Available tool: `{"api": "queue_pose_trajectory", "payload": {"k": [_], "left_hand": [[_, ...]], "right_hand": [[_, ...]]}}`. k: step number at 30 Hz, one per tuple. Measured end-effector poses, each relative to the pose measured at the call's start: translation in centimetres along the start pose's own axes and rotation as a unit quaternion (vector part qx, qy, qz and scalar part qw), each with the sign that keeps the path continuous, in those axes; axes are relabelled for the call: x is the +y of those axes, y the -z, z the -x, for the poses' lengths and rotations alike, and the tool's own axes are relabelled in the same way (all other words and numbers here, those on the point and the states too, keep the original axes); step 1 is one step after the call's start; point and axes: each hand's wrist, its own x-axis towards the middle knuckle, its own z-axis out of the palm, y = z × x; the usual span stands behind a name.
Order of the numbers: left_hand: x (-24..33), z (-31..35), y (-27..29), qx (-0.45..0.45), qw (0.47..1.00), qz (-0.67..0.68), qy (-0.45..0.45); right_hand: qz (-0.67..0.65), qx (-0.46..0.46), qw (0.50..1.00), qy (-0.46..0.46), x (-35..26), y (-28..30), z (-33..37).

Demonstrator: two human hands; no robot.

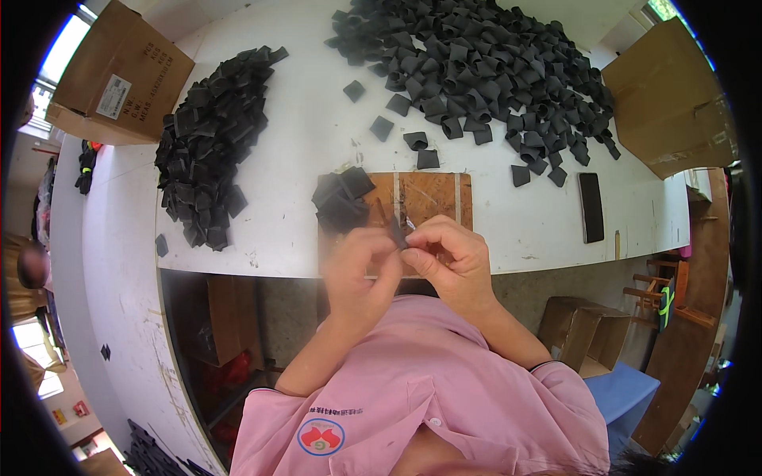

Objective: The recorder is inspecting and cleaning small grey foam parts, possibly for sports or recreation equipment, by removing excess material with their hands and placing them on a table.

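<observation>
A small black strip-like piece [398, 232] is pinched between my two hands above the near part of a worn brown board [436, 190]. My left hand [361, 266] is closed at the piece's left side, slightly blurred. Thumb and forefinger of my right hand [452, 258] grip its right side. Something small and shiny shows by the right fingertips, too small to name. A little heap of black fabric-like pieces [341, 194] lies on the board's left part, just beyond my left hand.
A long pile of flat black pieces [210, 151] lies to the left. Farther right spreads a large heap of black tube-shaped loops [484, 67]. Cardboard boxes stand at the far left [123, 75] and far right [675, 99]. A dark phone [591, 208] rests near the table's front edge.
</observation>
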Motion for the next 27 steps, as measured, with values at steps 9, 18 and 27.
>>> {"api": "queue_pose_trajectory", "payload": {"k": [9, 18, 27], "left_hand": [[-0.2, 0.8, -1.8, 0.071, 0.986, -0.131, -0.077], [-11.5, -5.4, -0.1, 0.047, 0.933, -0.357, 0.021], [-15.1, -6.4, -0.4, -0.07, 0.92, -0.384, -0.033]], "right_hand": [[0.371, 0.088, 0.872, 0.307, 2.4, -0.2, -1.3], [0.23, 0.281, 0.932, 0.008, 4.2, 7.1, -9.3], [0.124, 0.013, 0.988, -0.095, 4.5, 1.5, -0.6]]}}
